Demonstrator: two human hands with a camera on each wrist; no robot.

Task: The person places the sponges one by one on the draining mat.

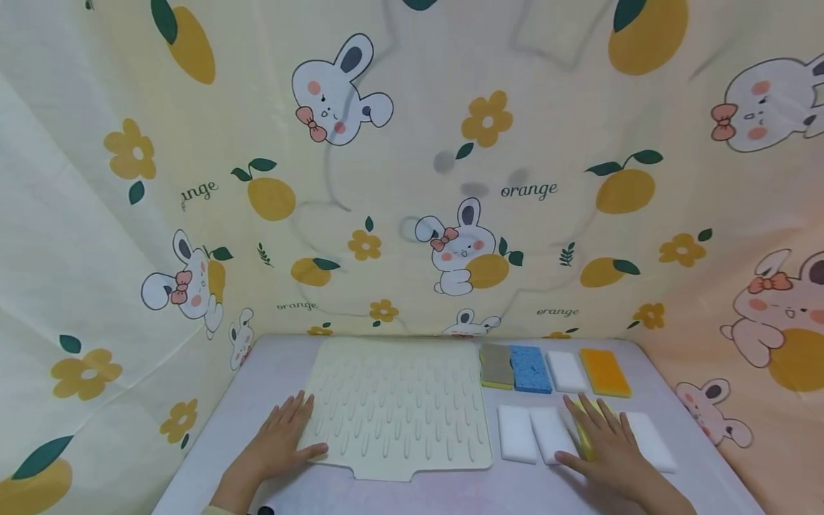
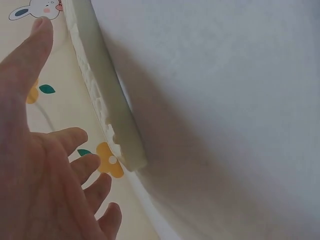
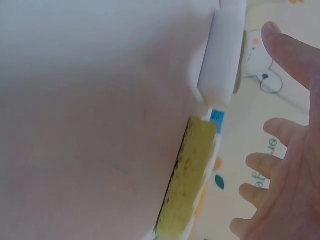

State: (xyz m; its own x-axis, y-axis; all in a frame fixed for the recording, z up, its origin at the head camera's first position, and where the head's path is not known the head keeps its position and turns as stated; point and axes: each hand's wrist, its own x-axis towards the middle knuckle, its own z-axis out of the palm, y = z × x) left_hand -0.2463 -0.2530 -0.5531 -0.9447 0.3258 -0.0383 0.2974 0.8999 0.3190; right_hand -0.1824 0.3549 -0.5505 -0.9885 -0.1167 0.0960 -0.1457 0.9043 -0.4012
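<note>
My left hand (image 1: 277, 443) lies with fingers spread at the left edge of a cream board (image 1: 381, 468) that has rows of raised ridges and a tab at its front. In the left wrist view the board's side edge (image 2: 112, 100) stands beside the fingers, which hold nothing. Over a yellow sponge (image 1: 586, 440) my right hand (image 1: 605, 447) is spread flat, hiding much of it. The right wrist view shows the yellow sponge (image 3: 186, 180) to the left of the straight fingers, with a white sponge (image 3: 222, 55) farther up.
Two white sponges, one (image 1: 517, 433) nearest the board, stand left of the yellow one; another white sponge (image 1: 651, 442) is right of it. Behind are a grey-topped sponge (image 1: 497, 366), a blue sponge (image 1: 531, 370), a white sponge (image 1: 567, 371) and an orange sponge (image 1: 605, 372). Printed curtains (image 1: 399, 172) surround the table.
</note>
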